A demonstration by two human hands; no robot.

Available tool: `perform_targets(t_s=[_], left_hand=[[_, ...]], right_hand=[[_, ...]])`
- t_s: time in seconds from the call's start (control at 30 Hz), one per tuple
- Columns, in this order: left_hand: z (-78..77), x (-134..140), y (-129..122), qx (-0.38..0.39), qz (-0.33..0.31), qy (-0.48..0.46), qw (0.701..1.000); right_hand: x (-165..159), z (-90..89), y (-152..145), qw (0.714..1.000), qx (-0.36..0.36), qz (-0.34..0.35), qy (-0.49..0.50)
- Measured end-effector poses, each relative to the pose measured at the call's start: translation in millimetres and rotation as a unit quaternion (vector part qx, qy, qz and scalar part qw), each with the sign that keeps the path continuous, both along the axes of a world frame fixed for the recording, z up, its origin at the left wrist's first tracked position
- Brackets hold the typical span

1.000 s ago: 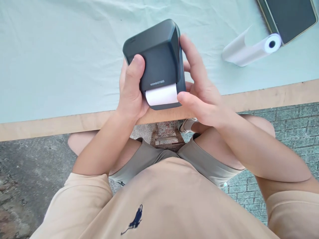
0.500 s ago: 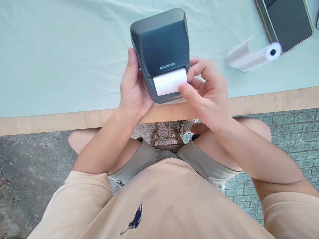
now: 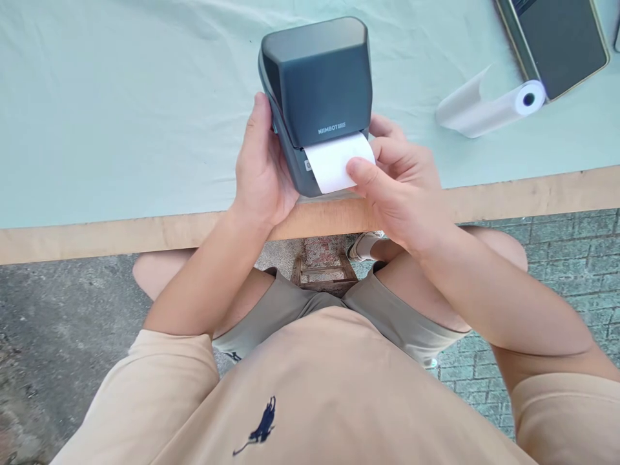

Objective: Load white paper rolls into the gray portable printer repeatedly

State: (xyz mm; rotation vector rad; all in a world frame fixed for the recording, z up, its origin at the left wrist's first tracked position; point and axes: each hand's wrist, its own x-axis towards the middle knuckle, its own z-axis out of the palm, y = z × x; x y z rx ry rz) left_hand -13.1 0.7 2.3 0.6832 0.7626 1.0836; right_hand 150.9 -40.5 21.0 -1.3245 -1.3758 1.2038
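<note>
A dark NIIMBOT label printer [image 3: 327, 93] is held up over the table's near edge, its lid down. My left hand [image 3: 261, 168] grips the printer along its left side and underneath, thumb upright against the casing. From the slot below the lid a strip of white paper [image 3: 332, 171] sticks out toward me. My right hand [image 3: 397, 174] pinches the right part of that strip, thumb on top; its other fingers lie behind the paper and beside the printer, partly hidden.
On the right of the cloth-covered table [image 3: 121, 116] lies a partly unrolled white paper roll [image 3: 504, 106]. It touches a dark phone-like device [image 3: 564, 48] behind it. A bare wooden edge [image 3: 97, 242] runs along the table's front, close above my knees.
The white paper strip sticks out farther from the printer, toward me and slightly right, with my right thumb now on it. The printer has shifted a little to the right.
</note>
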Motion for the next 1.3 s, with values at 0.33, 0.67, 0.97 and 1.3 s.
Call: perform_targets(t_s=[0.33, 0.67, 0.97, 1.3], left_hand=[[-2.4, -3.3, -3.4, -0.001, 0.030, -0.025, 0.999], [-5.6, -4.1, -5.2, 0.041, -0.006, -0.018, 0.999], [-3.6, -5.1, -10.6, 0.031, -0.037, 0.043, 0.998], [-0.4, -1.7, 1.0, -0.026, -0.041, -0.031, 0.998]], right_hand=[[0.4, 6.0, -1.0, 0.997, -0.021, 0.015, -0.074], [3.2, 6.1, 9.2, 0.985, -0.104, -0.095, 0.101], [7.7, 11.3, 17.7, 0.990, -0.077, 0.003, 0.116], [8.6, 3.6, 19.9, 0.987, -0.092, -0.017, 0.134]])
